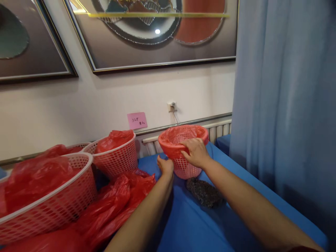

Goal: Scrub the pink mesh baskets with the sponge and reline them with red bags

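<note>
A small pink perforated plastic basket (187, 170) stands on the blue-covered surface, lined with a red plastic bag (172, 154) folded over its rim. My right hand (196, 153) is closed over the near right part of that rim, fingers on top and thumb lower on the bag's fold. Low at the basket's left side is my left hand (166, 166), its visible fingers stretched apart; some are hidden, and I cannot tell if it touches the basket. A dark, speckled, crumpled bundle (204, 192) lies just in front of the basket, under my right forearm.
Larger white-rimmed baskets, one nearer (78, 189) and one farther (122, 159), hold red plastic bags at left. A loose heap of red plastic (118, 199) lies beside them. Behind are a radiator (220, 128), a wall socket (172, 107) and a pink note (137, 120). A blue curtain (280, 87) hangs right.
</note>
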A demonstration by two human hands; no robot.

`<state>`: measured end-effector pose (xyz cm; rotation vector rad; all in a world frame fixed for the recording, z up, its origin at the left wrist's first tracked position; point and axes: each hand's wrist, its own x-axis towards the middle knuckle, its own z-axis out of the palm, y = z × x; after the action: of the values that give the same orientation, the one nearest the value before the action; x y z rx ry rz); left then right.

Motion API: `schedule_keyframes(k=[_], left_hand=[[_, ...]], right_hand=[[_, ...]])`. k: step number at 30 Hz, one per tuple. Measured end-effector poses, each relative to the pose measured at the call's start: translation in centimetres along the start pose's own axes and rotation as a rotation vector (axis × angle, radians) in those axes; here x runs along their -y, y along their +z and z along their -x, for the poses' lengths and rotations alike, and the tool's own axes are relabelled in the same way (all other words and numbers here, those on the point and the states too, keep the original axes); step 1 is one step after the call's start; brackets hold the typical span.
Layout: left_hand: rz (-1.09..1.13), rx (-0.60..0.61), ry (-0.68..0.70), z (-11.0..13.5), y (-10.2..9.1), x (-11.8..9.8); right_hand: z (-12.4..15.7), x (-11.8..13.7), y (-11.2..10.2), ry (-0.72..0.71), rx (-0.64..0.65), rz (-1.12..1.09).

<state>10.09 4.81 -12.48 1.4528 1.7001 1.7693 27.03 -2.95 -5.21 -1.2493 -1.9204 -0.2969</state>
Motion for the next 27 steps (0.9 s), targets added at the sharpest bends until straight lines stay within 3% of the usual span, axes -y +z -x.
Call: schedule_keyframes(k=[2, 4, 6, 8, 11, 17, 20, 23, 25, 27], left_hand=[[-0.007, -0.030, 0.053, -0.1, -1.0, -1.8], [-0.052, -0.021, 0.215, -0.5, -2.0, -4.0], [-0.189, 0.115, 0.435, -1.5, -3.0, -6.2], [-0.350, 0.340, 0.569, -2.8, -3.6, -7.9], [-0.440, 0.513, 0.572, -4.9, -3.9, -9.2], [-0.381, 0.430, 0.557, -5.4, -4.1, -9.2], [-0.284, 0.255, 0.565, -3.3, -4.5, -8.8], [-0.064, -0.012, 0.558, 1.1, -4.8, -7.2], [0.028, -0.021, 0.541, 5.0, -4.9, -5.2], [0.040, 0.105, 0.525, 8.8, -5.1, -2.6]], right_hand=[[0.1, 0.1, -0.1, 0.001, 0.004, 0.011], [0.1, 0.2, -0.2, 0.004, 0.006, 0.042], [0.1, 0.4, -0.2, 0.012, 0.018, 0.087], [-0.1, 0.4, -0.1, 0.020, 0.034, 0.120], [-0.3, 0.3, -0.1, 0.014, 0.049, 0.119], [0.0, -1.4, -2.3, 0.005, -0.008, 0.140], [0.3, -3.0, -4.1, 0.165, 0.060, 0.220], [0.3, -4.7, -4.9, 0.303, 0.189, 0.203], [0.0, -5.7, -4.8, 0.325, 0.232, 0.162], [-0.3, -6.7, -4.4, 0.333, 0.267, 0.113]])
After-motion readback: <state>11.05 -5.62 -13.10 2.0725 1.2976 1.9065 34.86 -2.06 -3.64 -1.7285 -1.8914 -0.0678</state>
